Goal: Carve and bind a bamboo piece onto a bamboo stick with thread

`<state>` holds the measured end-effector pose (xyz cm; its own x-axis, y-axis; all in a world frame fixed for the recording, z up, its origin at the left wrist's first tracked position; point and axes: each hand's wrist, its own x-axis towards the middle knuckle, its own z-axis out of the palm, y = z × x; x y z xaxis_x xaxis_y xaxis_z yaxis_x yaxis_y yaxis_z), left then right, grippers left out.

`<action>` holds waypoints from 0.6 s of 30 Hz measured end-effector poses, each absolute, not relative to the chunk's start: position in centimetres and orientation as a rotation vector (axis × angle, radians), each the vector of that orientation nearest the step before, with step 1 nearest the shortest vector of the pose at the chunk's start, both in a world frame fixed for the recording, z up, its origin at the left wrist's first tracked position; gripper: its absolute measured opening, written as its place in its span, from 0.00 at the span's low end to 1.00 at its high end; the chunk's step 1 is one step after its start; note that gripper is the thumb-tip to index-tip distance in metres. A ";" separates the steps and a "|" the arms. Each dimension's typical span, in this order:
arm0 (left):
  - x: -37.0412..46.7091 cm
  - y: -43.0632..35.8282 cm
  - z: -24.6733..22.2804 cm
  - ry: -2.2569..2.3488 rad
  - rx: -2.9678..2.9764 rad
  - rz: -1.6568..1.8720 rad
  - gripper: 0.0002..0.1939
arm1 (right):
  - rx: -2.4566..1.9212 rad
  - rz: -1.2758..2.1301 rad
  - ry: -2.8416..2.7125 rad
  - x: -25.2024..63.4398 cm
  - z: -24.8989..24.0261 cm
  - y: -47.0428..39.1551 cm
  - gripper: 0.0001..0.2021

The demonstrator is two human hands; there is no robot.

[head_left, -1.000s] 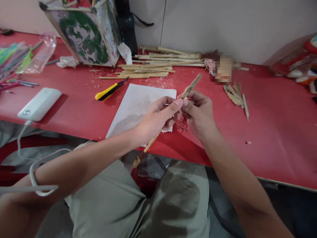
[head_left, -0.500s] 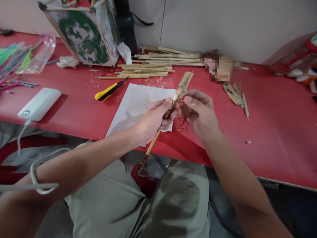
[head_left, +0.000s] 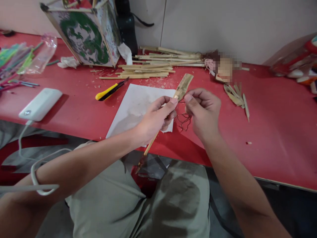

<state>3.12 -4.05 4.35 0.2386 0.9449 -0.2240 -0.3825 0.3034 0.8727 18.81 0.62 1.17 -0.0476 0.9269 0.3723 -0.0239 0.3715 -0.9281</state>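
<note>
My left hand (head_left: 159, 115) is closed around a thin bamboo stick (head_left: 151, 145). A flat, tan strip (head_left: 185, 84), like dried leaf or bamboo sheath, sticks out above the thumb. Dark reddish-brown binding (head_left: 141, 161) covers the stick's lower end, which hangs past the table edge. My right hand (head_left: 204, 110), beside the strip, has thumb and forefinger pinched on a thin reddish-brown cord. Loops of that cord (head_left: 183, 123) dangle between the hands. The fingers of my left hand hide the middle of the stick.
A white paper sheet (head_left: 138, 102) lies under my hands on the red table (head_left: 272, 132). A yellow cutter knife (head_left: 106, 92), bamboo sticks (head_left: 146, 71), a white power bank (head_left: 41, 104) with cable, a dragon-painted lantern (head_left: 84, 36) and dried scraps (head_left: 235, 96) surround it.
My right hand has shifted slightly right, drawing the cord away from the stick. My left thumb has slid up toward the flat strip, and its fingers now cover the wrapped part.
</note>
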 end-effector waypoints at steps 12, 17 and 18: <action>3.6 -3.7 4.0 1.031 0.924 1.021 0.11 | -0.914 0.545 -1.538 18.3 1.4 -0.1 0.12; 3.6 -3.9 4.3 1.037 0.918 0.993 0.12 | -0.923 0.597 -1.490 18.2 1.5 -0.2 0.14; 3.6 -3.9 4.3 1.040 0.916 0.982 0.13 | -0.916 0.613 -1.473 18.2 1.6 -0.2 0.14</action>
<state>3.60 -3.95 4.31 0.2005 0.9459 -0.2552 -0.2013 0.2947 0.9341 18.24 -0.21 1.55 0.0482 0.8257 0.5621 0.1834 0.5459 -0.8175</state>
